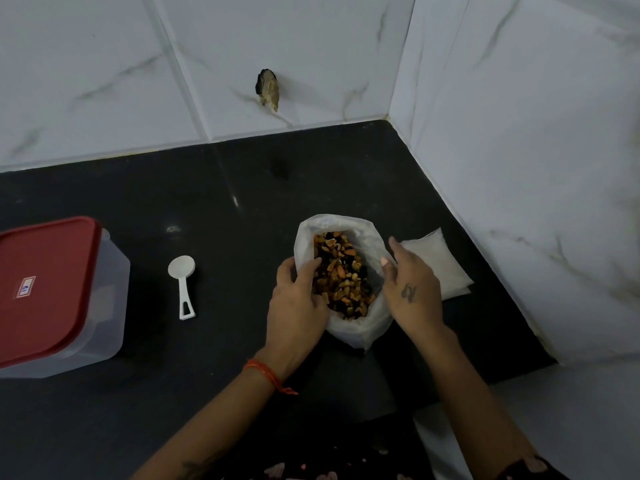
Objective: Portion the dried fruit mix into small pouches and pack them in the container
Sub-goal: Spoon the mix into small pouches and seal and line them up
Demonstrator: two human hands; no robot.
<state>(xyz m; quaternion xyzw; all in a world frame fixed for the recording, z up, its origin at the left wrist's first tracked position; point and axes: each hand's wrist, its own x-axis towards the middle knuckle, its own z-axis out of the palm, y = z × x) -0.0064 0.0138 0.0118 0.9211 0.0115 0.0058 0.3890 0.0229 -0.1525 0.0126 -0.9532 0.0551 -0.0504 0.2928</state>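
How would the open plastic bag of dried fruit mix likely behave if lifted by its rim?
The bag looks thin and crumpled, so probably floppy. The dried fruit mix fills it, so it would likely sag and could spill through the open mouth.

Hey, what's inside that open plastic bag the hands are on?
The plastic bag holds dried fruit mix, orange, yellow and dark pieces. The left hand grips its left rim, the right hand the right edge. How deep the mix goes is hidden by the bag's walls.
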